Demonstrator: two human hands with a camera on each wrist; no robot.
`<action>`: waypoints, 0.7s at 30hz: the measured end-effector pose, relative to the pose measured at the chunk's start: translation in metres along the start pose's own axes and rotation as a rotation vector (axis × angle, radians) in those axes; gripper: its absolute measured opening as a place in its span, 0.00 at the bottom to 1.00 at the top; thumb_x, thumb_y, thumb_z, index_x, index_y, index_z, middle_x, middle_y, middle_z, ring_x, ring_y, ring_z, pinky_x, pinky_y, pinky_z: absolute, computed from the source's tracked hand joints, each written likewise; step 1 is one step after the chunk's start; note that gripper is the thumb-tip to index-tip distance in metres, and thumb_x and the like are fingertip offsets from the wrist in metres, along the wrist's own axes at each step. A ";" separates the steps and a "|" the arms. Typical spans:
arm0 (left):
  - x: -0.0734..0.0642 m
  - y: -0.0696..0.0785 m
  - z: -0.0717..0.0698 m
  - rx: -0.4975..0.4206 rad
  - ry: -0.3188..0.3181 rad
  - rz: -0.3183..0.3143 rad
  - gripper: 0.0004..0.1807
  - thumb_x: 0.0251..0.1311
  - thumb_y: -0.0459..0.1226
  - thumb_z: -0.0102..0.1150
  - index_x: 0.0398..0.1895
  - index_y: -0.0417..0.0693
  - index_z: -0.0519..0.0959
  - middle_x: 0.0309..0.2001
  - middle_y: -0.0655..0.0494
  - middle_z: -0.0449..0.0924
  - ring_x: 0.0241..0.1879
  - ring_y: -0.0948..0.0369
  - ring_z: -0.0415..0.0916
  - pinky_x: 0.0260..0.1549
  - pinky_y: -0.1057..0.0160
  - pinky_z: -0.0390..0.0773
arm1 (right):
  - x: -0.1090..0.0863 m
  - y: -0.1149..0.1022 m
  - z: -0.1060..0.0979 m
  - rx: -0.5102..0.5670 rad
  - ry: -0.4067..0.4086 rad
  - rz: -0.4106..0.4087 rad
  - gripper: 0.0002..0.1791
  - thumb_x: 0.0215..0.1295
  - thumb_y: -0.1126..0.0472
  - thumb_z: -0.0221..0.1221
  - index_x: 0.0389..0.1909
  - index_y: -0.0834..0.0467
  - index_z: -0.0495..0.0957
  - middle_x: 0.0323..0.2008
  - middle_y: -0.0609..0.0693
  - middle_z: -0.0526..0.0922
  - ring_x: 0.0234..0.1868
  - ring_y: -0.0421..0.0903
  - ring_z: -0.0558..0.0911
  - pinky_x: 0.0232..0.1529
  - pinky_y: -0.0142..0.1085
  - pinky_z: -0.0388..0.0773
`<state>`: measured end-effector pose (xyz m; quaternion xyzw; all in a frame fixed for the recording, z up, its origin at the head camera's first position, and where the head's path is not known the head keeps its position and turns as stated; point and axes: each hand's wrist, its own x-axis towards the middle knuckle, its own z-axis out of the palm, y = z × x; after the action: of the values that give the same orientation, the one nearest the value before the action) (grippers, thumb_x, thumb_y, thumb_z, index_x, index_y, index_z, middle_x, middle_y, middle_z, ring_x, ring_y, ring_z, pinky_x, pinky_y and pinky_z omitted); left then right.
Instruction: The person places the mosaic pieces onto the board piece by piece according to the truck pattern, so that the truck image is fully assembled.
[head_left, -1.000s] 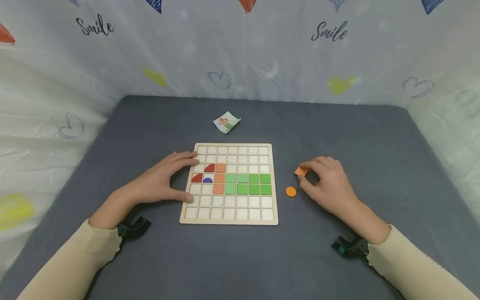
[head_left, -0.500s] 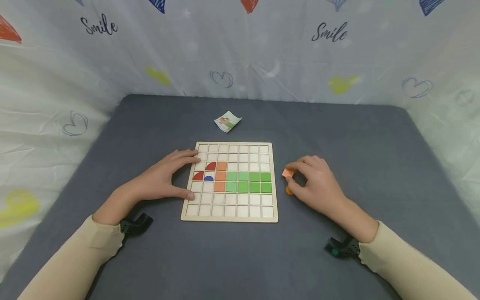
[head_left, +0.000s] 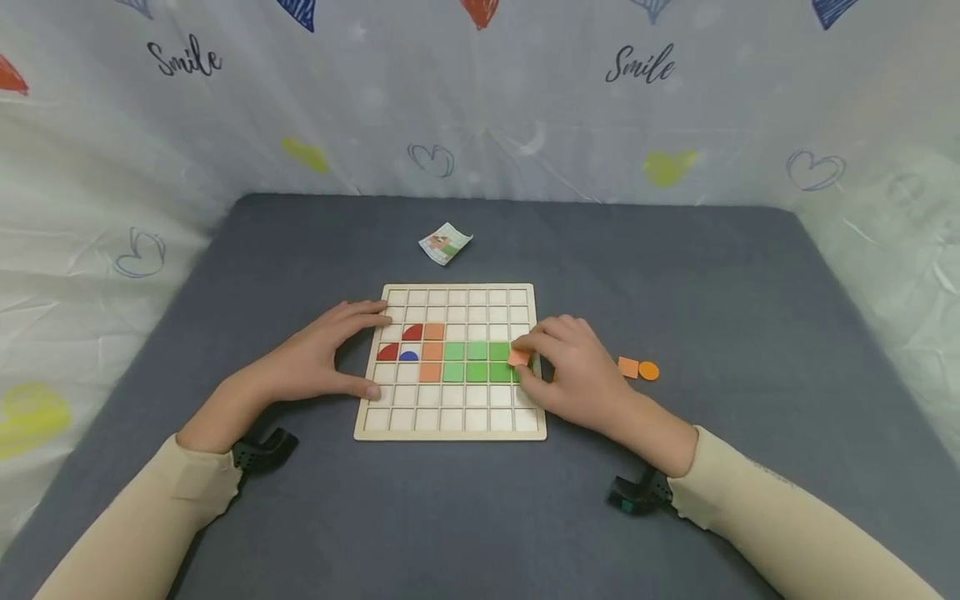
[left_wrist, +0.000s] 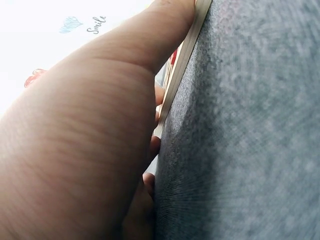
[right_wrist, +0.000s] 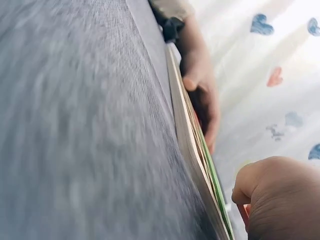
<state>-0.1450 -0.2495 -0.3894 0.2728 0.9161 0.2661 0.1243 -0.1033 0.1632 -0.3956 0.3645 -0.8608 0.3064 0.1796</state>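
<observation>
A pale wooden grid board (head_left: 450,436) lies mid-table in the head view. Seated in its cells are red quarter-circle tiles (head_left: 413,332), a blue half-circle tile (head_left: 408,356), several orange square tiles (head_left: 431,352) in a column, and light and darker green square tiles (head_left: 477,372). My left hand (head_left: 311,354) rests on the board's left edge, thumb and fingers spread apart. Between thumb and fingertips, my right hand (head_left: 577,371) pinches another orange square tile (head_left: 518,357), tilted over the right-hand green tiles. Whether it touches them I cannot tell.
Right of the board, behind the right forearm, an orange square tile (head_left: 628,367) lies beside an orange round tile (head_left: 648,371). Beyond the board is a small printed card (head_left: 446,244) with a coloured pattern. A printed curtain (head_left: 525,100) hangs along the table's far edge.
My right hand has moved left with the pinched orange square tile, from the table onto the board's right side. Another orange square tile now shows beside the round one. The left hand has stayed put.
</observation>
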 end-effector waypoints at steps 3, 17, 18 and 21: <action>-0.001 0.000 -0.001 0.002 -0.006 0.000 0.60 0.49 0.68 0.83 0.84 0.60 0.67 0.88 0.61 0.51 0.88 0.44 0.37 0.81 0.29 0.47 | 0.006 -0.008 0.006 -0.003 -0.022 -0.005 0.10 0.65 0.64 0.71 0.46 0.58 0.90 0.40 0.48 0.84 0.41 0.47 0.78 0.44 0.44 0.72; -0.002 0.001 -0.002 0.001 -0.009 0.008 0.60 0.50 0.67 0.82 0.84 0.58 0.68 0.87 0.57 0.52 0.87 0.43 0.39 0.80 0.27 0.48 | 0.037 -0.039 0.040 0.026 -0.074 -0.053 0.05 0.66 0.64 0.69 0.41 0.53 0.90 0.37 0.43 0.82 0.39 0.44 0.77 0.41 0.40 0.71; -0.001 0.001 -0.002 0.001 -0.008 0.008 0.60 0.50 0.67 0.82 0.84 0.57 0.68 0.87 0.57 0.52 0.87 0.43 0.39 0.80 0.27 0.48 | 0.039 -0.040 0.042 0.018 -0.076 -0.061 0.06 0.66 0.64 0.69 0.41 0.53 0.90 0.37 0.42 0.82 0.39 0.44 0.77 0.41 0.40 0.71; -0.001 0.001 -0.001 -0.004 -0.005 0.004 0.59 0.50 0.67 0.83 0.84 0.59 0.67 0.88 0.58 0.52 0.87 0.44 0.39 0.80 0.27 0.48 | 0.045 -0.044 0.048 0.002 -0.082 -0.076 0.07 0.66 0.63 0.68 0.43 0.53 0.91 0.37 0.43 0.82 0.40 0.44 0.78 0.41 0.40 0.71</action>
<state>-0.1443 -0.2495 -0.3878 0.2749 0.9148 0.2675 0.1266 -0.1049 0.0844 -0.3897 0.4095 -0.8526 0.2849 0.1555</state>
